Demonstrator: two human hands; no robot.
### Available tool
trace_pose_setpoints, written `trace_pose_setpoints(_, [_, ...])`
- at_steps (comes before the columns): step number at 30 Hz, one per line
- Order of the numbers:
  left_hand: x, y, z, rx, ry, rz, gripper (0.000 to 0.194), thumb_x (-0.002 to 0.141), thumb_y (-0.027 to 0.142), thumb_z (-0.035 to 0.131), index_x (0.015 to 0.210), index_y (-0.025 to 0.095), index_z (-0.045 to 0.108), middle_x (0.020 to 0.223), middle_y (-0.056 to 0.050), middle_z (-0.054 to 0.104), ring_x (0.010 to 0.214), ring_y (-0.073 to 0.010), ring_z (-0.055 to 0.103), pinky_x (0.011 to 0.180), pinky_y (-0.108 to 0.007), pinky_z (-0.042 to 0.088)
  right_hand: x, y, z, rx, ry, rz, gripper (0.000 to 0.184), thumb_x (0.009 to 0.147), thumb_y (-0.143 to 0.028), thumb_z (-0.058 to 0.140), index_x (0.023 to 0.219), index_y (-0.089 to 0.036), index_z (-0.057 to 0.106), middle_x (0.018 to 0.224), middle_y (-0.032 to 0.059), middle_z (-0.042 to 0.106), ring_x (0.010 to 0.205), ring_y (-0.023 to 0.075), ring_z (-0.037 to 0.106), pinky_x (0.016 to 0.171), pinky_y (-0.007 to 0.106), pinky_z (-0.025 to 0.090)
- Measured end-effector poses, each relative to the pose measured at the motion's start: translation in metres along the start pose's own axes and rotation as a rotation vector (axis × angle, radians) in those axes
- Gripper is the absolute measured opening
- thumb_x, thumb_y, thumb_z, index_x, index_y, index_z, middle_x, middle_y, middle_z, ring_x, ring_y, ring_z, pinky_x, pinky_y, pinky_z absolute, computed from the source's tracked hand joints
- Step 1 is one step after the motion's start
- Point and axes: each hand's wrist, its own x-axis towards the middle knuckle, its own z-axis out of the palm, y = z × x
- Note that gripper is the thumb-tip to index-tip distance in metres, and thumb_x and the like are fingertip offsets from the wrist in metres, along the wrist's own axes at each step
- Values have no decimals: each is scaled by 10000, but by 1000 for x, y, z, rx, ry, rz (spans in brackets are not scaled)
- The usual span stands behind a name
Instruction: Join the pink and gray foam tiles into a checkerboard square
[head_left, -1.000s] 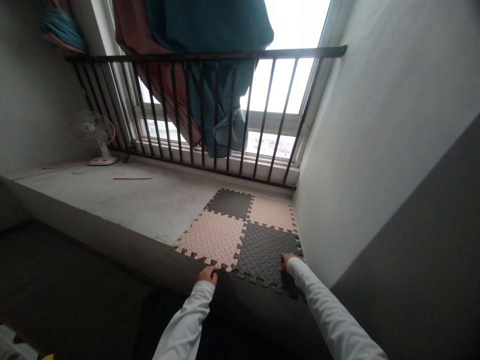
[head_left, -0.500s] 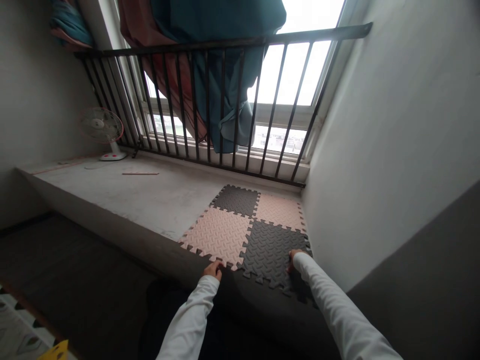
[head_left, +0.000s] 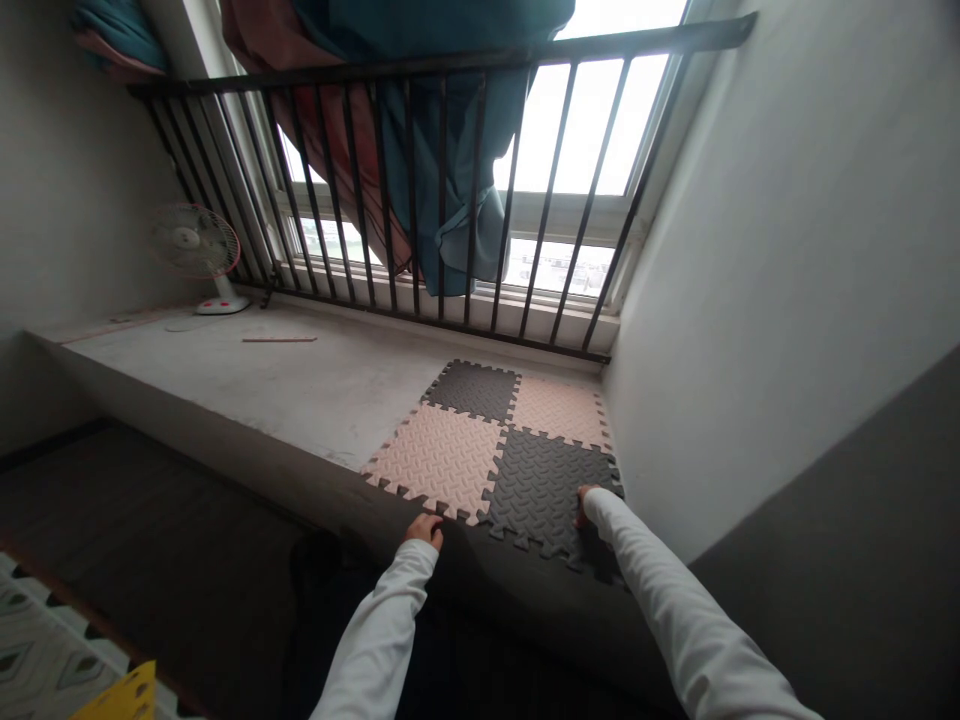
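Four-square foam puzzle mats lie joined on the window ledge. The front left one is a pink foam tile [head_left: 441, 460], and the front right one is a dark grey foam tile [head_left: 551, 490]. Behind them are a smaller-looking dark tile [head_left: 474, 391] and a second pink tile [head_left: 562, 412]. My left hand [head_left: 425, 531] hovers just off the front pink tile's toothed edge, fingers loosely bent and holding nothing. On the right part of the front dark tile rests my right hand [head_left: 585, 506], its fingers pointing down and partly hidden by the wrist.
The concrete ledge [head_left: 300, 385] runs left to a small fan [head_left: 217, 300]. A thin strip [head_left: 279, 340] lies on it. Dark railings [head_left: 442, 200] and hanging curtains [head_left: 420, 130] stand behind. A wall [head_left: 720, 300] bounds the right; something yellow [head_left: 124, 695] shows lower left.
My left hand has come off the front pink tile's edge and sits slightly apart from it. My right hand stays on the dark tile. The view has tilted down slightly.
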Motion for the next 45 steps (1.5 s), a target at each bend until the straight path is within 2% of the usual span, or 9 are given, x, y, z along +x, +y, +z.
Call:
trace_pose_setpoints(4, [4, 3, 2, 23, -22, 6, 210, 708, 123, 507, 863, 196, 628, 887, -27, 615, 833, -112, 555, 788, -203, 390, -14, -2, -9, -24, -52, 58, 802, 369, -288, 764, 1121, -164, 513, 1185, 133, 512, 1050, 268, 500, 855, 364, 431])
trace_pose_setpoints(15, [15, 4, 4, -38, 56, -32, 98, 716, 230, 527, 718, 211, 623, 786, -9, 641, 761, -106, 577, 734, -194, 408, -30, -4, -24, -2, -92, 75, 863, 364, -261, 773, 1172, -200, 477, 1217, 115, 490, 1083, 245, 475, 879, 293, 402])
trace_pose_setpoints(19, [15, 6, 3, -221, 98, -83, 39, 653, 196, 579, 620, 214, 591, 709, 6, 639, 717, -117, 584, 719, -217, 422, -29, -1, -21, 42, -62, 81, 869, 359, -274, 779, 1173, -227, 479, 1222, 109, 487, 1086, 259, 470, 877, 303, 406])
trace_pose_setpoints(22, [14, 9, 6, -574, 73, -271, 85, 602, 220, 624, 556, 197, 556, 578, 9, 604, 643, -139, 591, 642, -238, 441, -26, 2, -17, 79, -39, 85, 935, 346, -276, 785, 1212, -223, 438, 1228, 120, 478, 1080, 279, 472, 862, 322, 422])
trace_pose_setpoints(26, [12, 22, 13, -940, 23, -461, 172, 656, 329, 587, 636, 161, 560, 568, -20, 597, 588, -150, 599, 462, -219, 415, -24, 3, -16, 78, -59, 93, 928, 345, -269, 787, 1206, -222, 444, 1218, 119, 487, 1083, 284, 469, 854, 335, 438])
trace_pose_setpoints(30, [11, 32, 12, -1244, 6, -585, 205, 627, 326, 637, 701, 157, 549, 588, -7, 592, 561, -114, 588, 418, -176, 372, -23, 3, -15, 75, -53, 94, 940, 346, -314, 784, 1213, -240, 430, 1240, 109, 466, 1087, 280, 468, 869, 347, 437])
trace_pose_setpoints(37, [13, 33, 4, -1341, -34, -590, 249, 601, 297, 673, 746, 178, 509, 664, -12, 622, 585, -111, 596, 428, -168, 364, -22, 2, -14, 44, -71, 89, 975, 356, -339, 780, 1243, -239, 388, 1265, 107, 438, 1112, 269, 445, 913, 340, 406])
trace_pose_setpoints(42, [13, 53, 18, -1351, 32, -610, 279, 645, 317, 629, 636, 193, 379, 634, 5, 602, 512, -84, 556, 415, -174, 366, -20, 2, -14, 42, -63, 88, 900, 355, -326, 781, 1187, -255, 447, 1238, 98, 467, 1096, 270, 462, 875, 350, 433])
trace_pose_setpoints(45, [15, 59, 24, -1309, 77, -613, 283, 666, 390, 582, 603, 185, 397, 565, 20, 569, 431, -66, 498, 392, -184, 355, -18, 4, -12, 52, -51, 89, 878, 349, -323, 781, 1166, -260, 465, 1219, 94, 487, 1077, 273, 479, 862, 358, 439])
